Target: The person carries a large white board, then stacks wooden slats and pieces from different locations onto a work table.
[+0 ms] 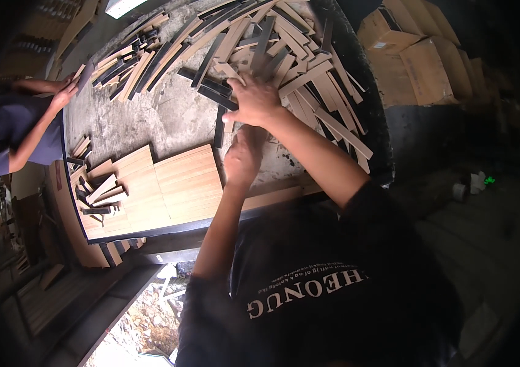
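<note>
My right hand (255,102) reaches over a heap of loose wooden strips (296,37), its thumb and fingers spread apart. It is next to a dark-faced strip (216,96), and I cannot tell whether it touches it. Nearer to me is my left hand (243,160), just below the right one. Its fingers are blurred and partly turned away, so any grip is hidden. Beside it a narrow dark strip (219,127) lies upright in the view. To the left, light wooden strips lie side by side as a flat panel (186,180) along the table's near edge.
Another person's hands (64,92) hold a strip at the table's left edge. Short loose pieces (104,192) lie on the panel's left end. More strips (131,67) are piled at the far left of the worn tabletop (162,116). Cardboard boxes (425,64) stand at the right.
</note>
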The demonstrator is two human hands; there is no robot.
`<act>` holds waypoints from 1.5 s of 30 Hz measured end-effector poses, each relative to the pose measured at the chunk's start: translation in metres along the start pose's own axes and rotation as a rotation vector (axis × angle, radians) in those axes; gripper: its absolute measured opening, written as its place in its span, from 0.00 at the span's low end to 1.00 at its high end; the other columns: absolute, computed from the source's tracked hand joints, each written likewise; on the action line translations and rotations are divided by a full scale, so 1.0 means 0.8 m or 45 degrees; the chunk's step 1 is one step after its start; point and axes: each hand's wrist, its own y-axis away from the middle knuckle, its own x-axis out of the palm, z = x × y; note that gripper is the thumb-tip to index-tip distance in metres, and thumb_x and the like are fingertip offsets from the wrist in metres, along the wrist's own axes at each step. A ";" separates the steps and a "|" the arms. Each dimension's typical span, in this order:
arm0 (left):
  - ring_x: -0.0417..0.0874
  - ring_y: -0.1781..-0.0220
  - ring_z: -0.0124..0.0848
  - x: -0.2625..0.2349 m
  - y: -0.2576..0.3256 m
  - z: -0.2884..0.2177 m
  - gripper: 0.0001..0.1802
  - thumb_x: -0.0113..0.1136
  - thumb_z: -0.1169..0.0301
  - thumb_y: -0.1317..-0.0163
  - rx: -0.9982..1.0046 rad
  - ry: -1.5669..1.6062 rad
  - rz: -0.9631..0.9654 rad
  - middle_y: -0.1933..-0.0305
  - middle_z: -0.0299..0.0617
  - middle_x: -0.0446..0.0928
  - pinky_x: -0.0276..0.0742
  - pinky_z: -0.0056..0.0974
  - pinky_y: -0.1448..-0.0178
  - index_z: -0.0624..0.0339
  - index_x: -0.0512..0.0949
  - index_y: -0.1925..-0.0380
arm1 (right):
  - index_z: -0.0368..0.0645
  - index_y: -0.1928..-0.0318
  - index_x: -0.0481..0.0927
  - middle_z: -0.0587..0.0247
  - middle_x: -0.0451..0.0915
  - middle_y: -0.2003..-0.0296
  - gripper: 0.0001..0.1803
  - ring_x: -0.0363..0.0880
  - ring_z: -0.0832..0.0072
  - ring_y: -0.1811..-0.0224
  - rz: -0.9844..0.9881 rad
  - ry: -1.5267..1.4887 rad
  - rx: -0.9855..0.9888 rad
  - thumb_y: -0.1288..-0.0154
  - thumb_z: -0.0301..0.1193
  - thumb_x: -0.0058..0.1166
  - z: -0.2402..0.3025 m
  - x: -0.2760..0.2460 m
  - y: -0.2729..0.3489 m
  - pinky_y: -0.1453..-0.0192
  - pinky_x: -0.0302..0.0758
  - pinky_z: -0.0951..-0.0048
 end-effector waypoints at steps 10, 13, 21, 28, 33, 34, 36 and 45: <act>0.75 0.69 0.42 -0.028 0.080 0.030 0.06 0.57 0.72 0.52 0.334 -0.112 0.112 0.73 0.43 0.75 0.70 0.43 0.63 0.55 0.78 0.72 | 0.45 0.40 0.59 0.53 0.77 0.60 0.34 0.77 0.64 0.59 0.368 -0.015 0.171 0.50 0.31 0.51 -0.005 -0.004 -0.027 0.52 0.73 0.67; 0.77 0.67 0.42 -0.045 0.086 0.010 0.04 0.58 0.70 0.51 0.368 0.001 0.281 0.71 0.44 0.77 0.71 0.42 0.61 0.56 0.78 0.74 | 0.43 0.48 0.66 0.53 0.77 0.63 0.25 0.77 0.62 0.60 0.265 -0.140 0.114 0.47 0.34 0.51 -0.038 -0.013 0.009 0.56 0.73 0.64; 0.75 0.60 0.46 -0.059 -0.038 0.062 0.26 0.59 0.64 0.52 0.112 -0.383 -0.027 0.61 0.50 0.72 0.70 0.46 0.56 0.58 0.68 0.51 | 0.42 0.60 0.72 0.54 0.73 0.67 0.15 0.73 0.56 0.67 0.225 -0.452 -0.075 0.43 0.38 0.52 -0.114 0.002 0.159 0.65 0.69 0.58; 0.76 0.58 0.47 -0.079 -0.104 0.075 0.25 0.57 0.68 0.61 -0.116 -0.194 0.315 0.61 0.54 0.74 0.71 0.43 0.52 0.58 0.72 0.56 | 0.51 0.56 0.76 0.64 0.71 0.61 0.16 0.70 0.67 0.57 -0.028 -0.168 -0.254 0.48 0.31 0.53 -0.084 0.011 0.183 0.56 0.66 0.63; 0.78 0.65 0.40 -0.128 -0.067 0.052 0.19 0.55 0.74 0.59 -0.233 -0.102 0.362 0.67 0.48 0.75 0.73 0.39 0.59 0.61 0.74 0.62 | 0.49 0.54 0.75 0.63 0.71 0.62 0.18 0.69 0.65 0.59 0.089 -0.316 -0.382 0.48 0.32 0.53 -0.062 0.021 0.200 0.55 0.67 0.62; 0.77 0.67 0.35 -0.125 -0.060 0.059 0.17 0.54 0.76 0.58 -0.172 0.209 0.363 0.69 0.44 0.74 0.72 0.36 0.61 0.62 0.73 0.63 | 0.49 0.54 0.75 0.62 0.71 0.62 0.18 0.69 0.64 0.59 0.146 -0.327 -0.440 0.47 0.36 0.53 -0.056 0.024 0.203 0.56 0.67 0.62; 0.71 0.71 0.24 -0.112 -0.046 0.070 0.14 0.54 0.82 0.54 -0.048 0.637 0.361 0.72 0.37 0.71 0.69 0.28 0.66 0.64 0.70 0.64 | 0.48 0.55 0.74 0.60 0.72 0.64 0.20 0.70 0.63 0.61 0.157 -0.332 -0.553 0.48 0.43 0.52 -0.043 0.036 0.217 0.57 0.68 0.61; 0.73 0.60 0.37 -0.041 0.036 0.042 0.11 0.62 0.59 0.56 0.482 -0.162 0.370 0.66 0.40 0.75 0.64 0.43 0.58 0.46 0.80 0.72 | 0.48 0.52 0.72 0.57 0.72 0.61 0.25 0.70 0.60 0.58 -0.138 -0.464 -0.520 0.54 0.37 0.58 -0.031 0.007 0.224 0.54 0.67 0.58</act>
